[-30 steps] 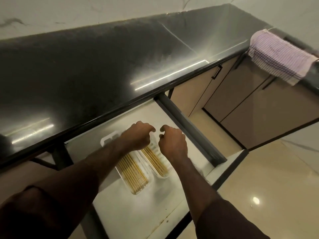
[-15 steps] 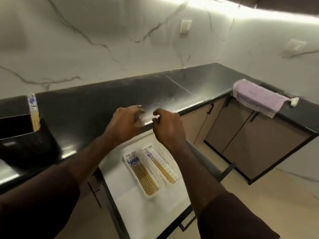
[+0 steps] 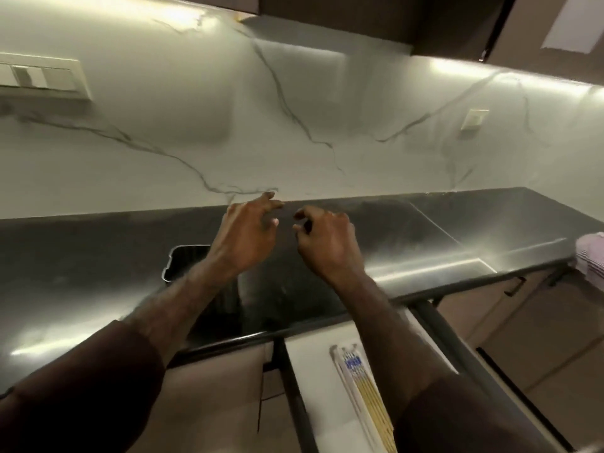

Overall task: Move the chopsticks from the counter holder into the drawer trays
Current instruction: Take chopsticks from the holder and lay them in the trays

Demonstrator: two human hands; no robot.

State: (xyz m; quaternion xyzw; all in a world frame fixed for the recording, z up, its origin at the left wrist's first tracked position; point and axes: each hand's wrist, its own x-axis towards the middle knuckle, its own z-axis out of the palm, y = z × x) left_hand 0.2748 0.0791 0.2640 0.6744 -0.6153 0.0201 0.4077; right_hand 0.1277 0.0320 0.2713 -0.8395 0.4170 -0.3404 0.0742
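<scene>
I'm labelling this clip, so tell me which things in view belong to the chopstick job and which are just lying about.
Part of the job:
chopsticks
white tray
open drawer
black holder
left hand
right hand

Just lying about:
pink towel
wall switch
wall socket

Single view, head cam, wide-angle. Looks forward and a bit down over the counter (image 3: 457,256) toward the wall (image 3: 196,142); upper cabinets' undersides show at top edge. Both forearms enter from bottom, left hand (image 3: 245,237) and right hand (image 3: 327,246) mid-frame, close to lens. Open drawer (image 3: 313,371) sits at bottom edge, partly cut off. Edges bend w/ lens distortion. No 2nd view, so no overlap.
</scene>
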